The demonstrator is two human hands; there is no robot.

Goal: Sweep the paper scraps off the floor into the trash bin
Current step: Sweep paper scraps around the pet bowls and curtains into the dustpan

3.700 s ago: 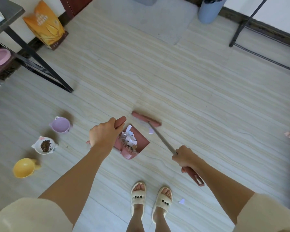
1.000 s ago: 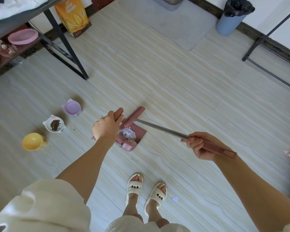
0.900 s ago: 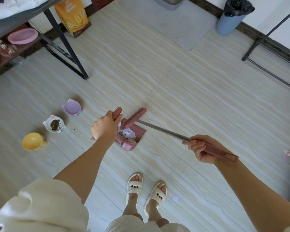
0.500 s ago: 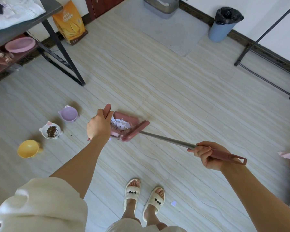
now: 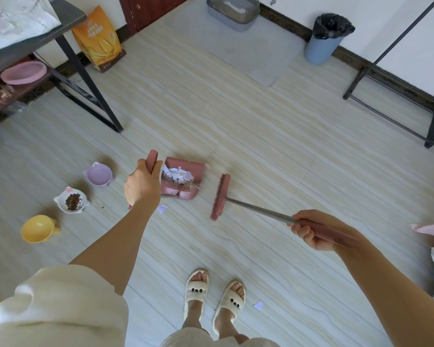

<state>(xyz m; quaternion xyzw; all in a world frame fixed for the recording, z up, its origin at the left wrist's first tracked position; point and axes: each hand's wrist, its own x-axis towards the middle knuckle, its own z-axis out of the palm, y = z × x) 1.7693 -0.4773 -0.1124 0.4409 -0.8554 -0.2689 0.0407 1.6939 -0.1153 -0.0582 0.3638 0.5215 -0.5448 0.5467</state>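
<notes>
**Dustpan loaded, broom held off to its right**

Left hand (image 5: 142, 186) wrapped around the pink upright handle of the dustpan (image 5: 183, 180), fingers clamped on it. Pan sits at floor (image 5: 273, 136) level in front of the person, mouth toward the right, a heap of white paper scraps (image 5: 177, 177) piled inside against the back wall. Right hand (image 5: 313, 232) grips the broom (image 5: 256, 209) at the pink end of its handle, fingers curled shut around it; grey shaft runs up-left to the pink brush head (image 5: 220, 196), which is just right of the pan and not touching it (a bit blurred, so can't tell if the bristles meet the floor).

Loose scraps left out: one small piece (image 5: 162, 209) on the floor just below the pan near the left wrist, another (image 5: 258, 305) right of the slippered feet (image 5: 214, 303).

Trash bin (image 5: 323, 46), blue with a black liner, stands against the far wall at upper right, well apart from the pan.

Left of the pan: purple bowl (image 5: 98, 175), white bowl with kibble (image 5: 72, 202), yellow bowl (image 5: 38, 228). Orange bag (image 5: 98, 40) leans on the wall at upper left.
</notes>
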